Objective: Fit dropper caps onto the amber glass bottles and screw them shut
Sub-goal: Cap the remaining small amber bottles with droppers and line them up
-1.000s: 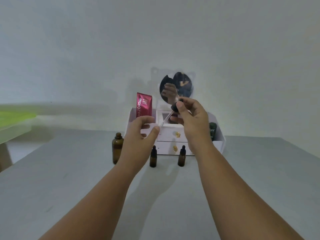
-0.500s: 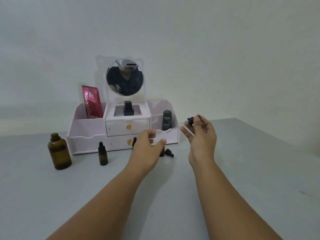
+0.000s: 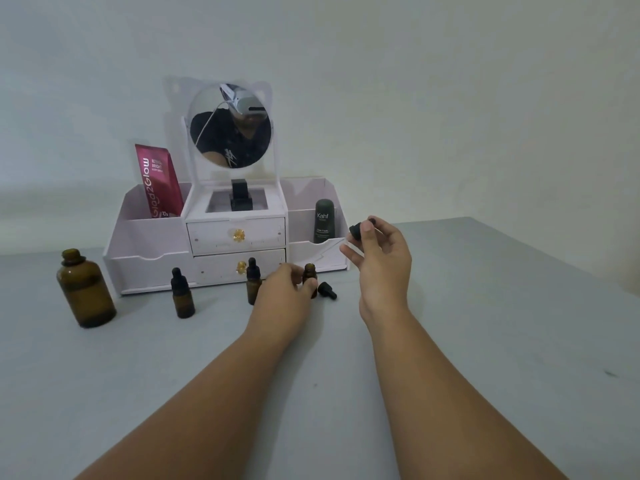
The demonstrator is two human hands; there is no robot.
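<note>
On the table (image 3: 485, 306), left hand (image 3: 284, 292) now grips open bottle (image 3: 309, 273).

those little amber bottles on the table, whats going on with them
A person is fitting dropper caps onto small amber bottles. The left hand is closing around an open small amber bottle in front of the white organizer, while the right hand holds a black dropper cap raised to the right of it. Two small bottles already wear caps. A spare cap lies on the table, and a large amber bottle stands uncapped at the left.
</note>
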